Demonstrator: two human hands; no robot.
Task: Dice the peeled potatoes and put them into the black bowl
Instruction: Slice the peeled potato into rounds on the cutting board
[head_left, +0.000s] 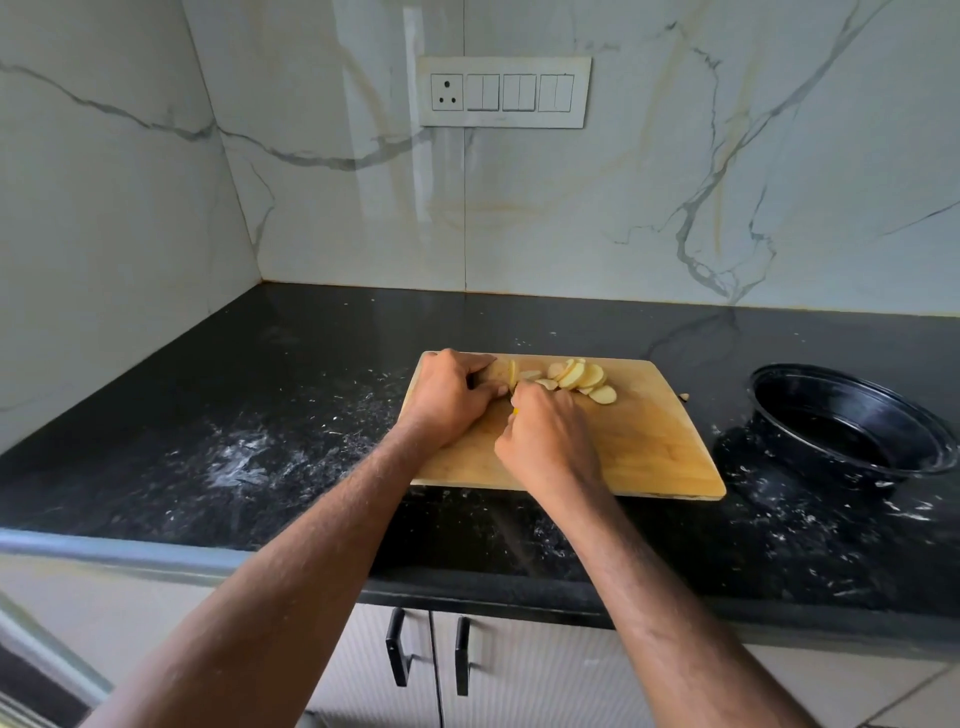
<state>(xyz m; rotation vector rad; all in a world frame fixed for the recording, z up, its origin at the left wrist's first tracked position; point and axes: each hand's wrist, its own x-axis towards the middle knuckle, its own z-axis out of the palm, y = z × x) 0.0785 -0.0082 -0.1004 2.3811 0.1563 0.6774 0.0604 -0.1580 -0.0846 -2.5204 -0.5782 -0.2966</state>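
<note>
Both forearms bare, extended forward from lower frame edge, converging toward centre. Left hand (451, 397): palm down, fingers curled, gripping potato piece (500, 370) at fingertips. Right hand (548, 434): back of hand up, fingers curled into closed grip around yellow-handled tool, mostly hidden; blade not visible. Right hand just beside left hand, knuckles nearly touching.

potato piece (500, 370): pale yellow, peeled, uncut end, gripped under the curled fingers of the left hand (447, 397), just beyond the right hand (545, 431).
potato slices (582, 378): thin pale rounds, overlapping in a loose heap, lying flat or leaning, just beyond and right of the right hand.
black bowl (852, 421): round, dark, glossy, tilted, well to the right of both hands.
</note>
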